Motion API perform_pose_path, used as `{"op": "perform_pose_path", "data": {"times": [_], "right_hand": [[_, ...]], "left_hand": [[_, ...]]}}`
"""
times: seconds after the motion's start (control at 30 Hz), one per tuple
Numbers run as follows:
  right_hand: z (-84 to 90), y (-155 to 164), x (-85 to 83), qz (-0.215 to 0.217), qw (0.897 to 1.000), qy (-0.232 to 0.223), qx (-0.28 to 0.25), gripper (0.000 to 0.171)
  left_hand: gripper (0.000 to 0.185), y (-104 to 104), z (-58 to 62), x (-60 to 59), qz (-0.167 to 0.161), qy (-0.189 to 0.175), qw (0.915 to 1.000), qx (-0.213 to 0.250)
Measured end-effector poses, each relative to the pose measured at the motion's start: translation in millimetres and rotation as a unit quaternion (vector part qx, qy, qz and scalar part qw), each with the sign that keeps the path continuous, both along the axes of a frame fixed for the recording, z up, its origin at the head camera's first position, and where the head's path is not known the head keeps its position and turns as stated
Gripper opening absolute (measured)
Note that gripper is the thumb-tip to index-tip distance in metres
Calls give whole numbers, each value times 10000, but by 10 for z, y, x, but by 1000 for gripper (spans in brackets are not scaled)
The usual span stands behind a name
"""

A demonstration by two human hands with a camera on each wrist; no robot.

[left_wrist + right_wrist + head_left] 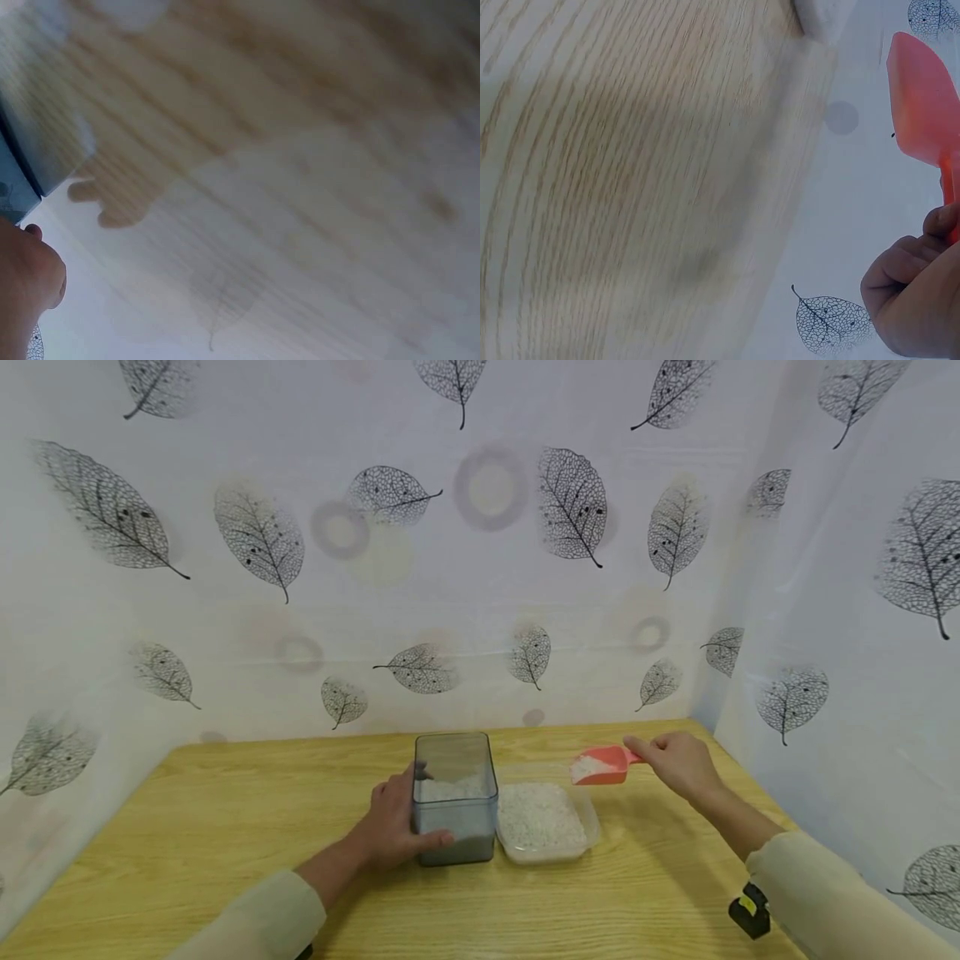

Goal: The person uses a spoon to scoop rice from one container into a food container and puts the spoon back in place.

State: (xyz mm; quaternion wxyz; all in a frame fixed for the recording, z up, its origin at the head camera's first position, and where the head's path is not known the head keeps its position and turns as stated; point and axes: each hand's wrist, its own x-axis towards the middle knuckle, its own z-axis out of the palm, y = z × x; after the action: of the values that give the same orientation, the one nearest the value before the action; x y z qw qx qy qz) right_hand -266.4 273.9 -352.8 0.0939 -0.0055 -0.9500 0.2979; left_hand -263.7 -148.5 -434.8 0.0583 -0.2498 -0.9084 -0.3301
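The left hand is gripping the grey container mid-counter, fingers curled around it. At its 3 o'clock, the right hand is pinching a rice-filled red scoop above the clear tub.

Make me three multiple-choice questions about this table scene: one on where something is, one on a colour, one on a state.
1. Where is the shallow clear tub of rice?
A. Right beside the tall grey container
B. On the floor
C. Stacked on the container

2. What colour is the scoop?
A. Green
B. Red
C. Black

3. What is in the scoop?
A. Nothing
B. Water
C. Rice

Answers: 1 A, the two stand side by side on the table; 2 B, both head and right wrist views show red; 3 C, white grains fill it while the right hand holds its handle.
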Motion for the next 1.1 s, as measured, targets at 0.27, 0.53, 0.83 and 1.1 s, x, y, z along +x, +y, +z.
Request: {"op": "perform_pose_path", "data": {"times": [0.27, 0.53, 0.83, 1.1], "right_hand": [[28, 2, -21, 137, 9984, 323, 451, 61], [62, 34, 47, 271, 9957, 545, 701, 61], [100, -9, 193, 436, 9914, 886, 860, 61], [177, -113, 349, 479, 9844, 1141, 1253, 58]], "left_hand": [[106, 8, -18, -9, -5, 65, 10000, 6], [103, 17, 1, -16, -39, 173, 9998, 8], [103, 5, -5, -7, -3, 63, 10000, 46], [102, 2, -18, -14, -23, 95, 9999, 110]]}}
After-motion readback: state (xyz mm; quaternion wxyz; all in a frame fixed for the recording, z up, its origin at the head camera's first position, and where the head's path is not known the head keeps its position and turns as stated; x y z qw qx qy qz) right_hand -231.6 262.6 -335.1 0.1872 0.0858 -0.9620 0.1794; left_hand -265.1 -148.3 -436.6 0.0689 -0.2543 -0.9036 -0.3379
